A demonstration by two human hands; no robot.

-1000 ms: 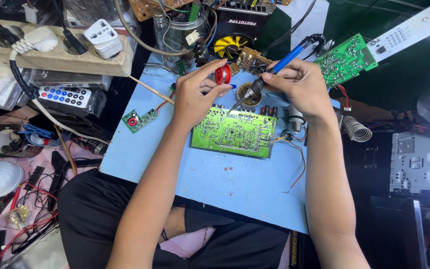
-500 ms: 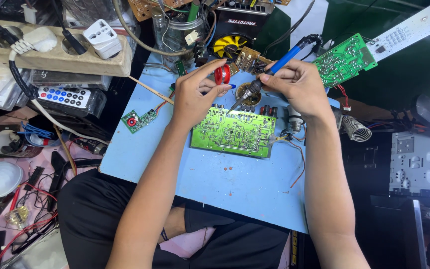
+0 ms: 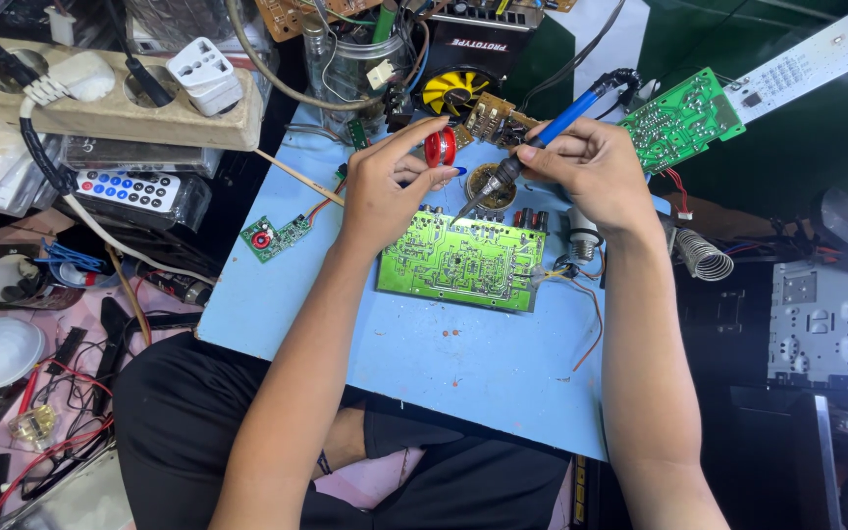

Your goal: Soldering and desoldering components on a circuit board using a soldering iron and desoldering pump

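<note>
Left fingers (image 3: 412, 137): closed in a pinch on a small red spool (image 3: 440, 147), thumb and forefinger on its rim; the other fingers curl loosely below it.
Right fingers (image 3: 559, 149): wrapped shut around the blue-handled iron (image 3: 542, 137), pen fashion, tip pointing down and left.
Iron tip: between the two hands, just beside a round tin (image 3: 492, 186) and at the upper edge of the green board (image 3: 463, 263); whether it touches the board cannot be told.
Left hand (image 3: 385, 186): raised above the board's upper left corner.
Right hand (image 3: 596, 172): above the board's upper right corner.
Board: flat on the blue mat (image 3: 444, 363), solder side up, directly under the fingers, wires trailing off its right end.
Step in hand: judged as soldering at the board's top edge, spool and iron brought together.
Next move calls for: judged, a steady tip on one joint and wire fed in fine amounts, clear of neighbouring pads.
Outward: small board (image 3: 277, 237) left of the left hand; remote (image 3: 128, 188) farther left; coiled stand (image 3: 704, 255) right of the right wrist.
</note>
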